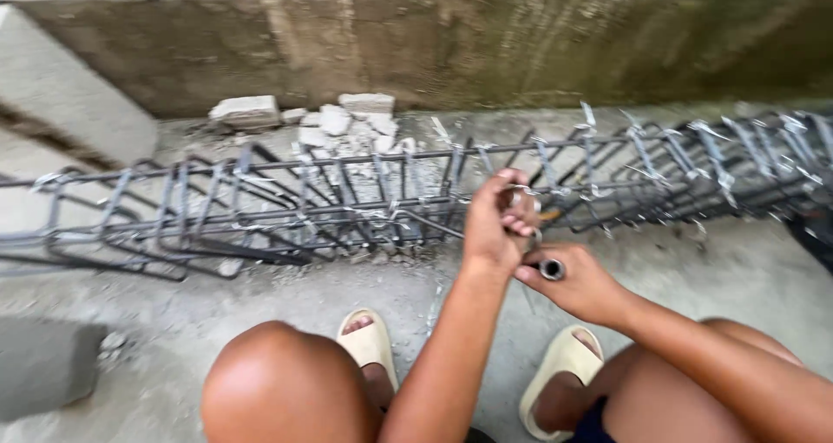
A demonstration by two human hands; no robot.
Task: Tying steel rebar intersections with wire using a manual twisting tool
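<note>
Steel rebar cage (347, 200), one; left hand (490, 226) pinching one tie wire (529, 202), right hand (577, 282) grip closed around one metal tool (552, 269).

Left hand (492, 226) is curling its fingers (517, 226) inward; right hand (577, 282) is closing just beneath them, thumb extended.

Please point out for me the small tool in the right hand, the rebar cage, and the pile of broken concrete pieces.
small tool (552, 269), head view, on its round dark end.
right hand (580, 285), head view, on its back.
rebar cage (347, 210), head view, on the bars left of the hands.
broken concrete pieces (334, 119), head view, on a pale chunk.
</note>
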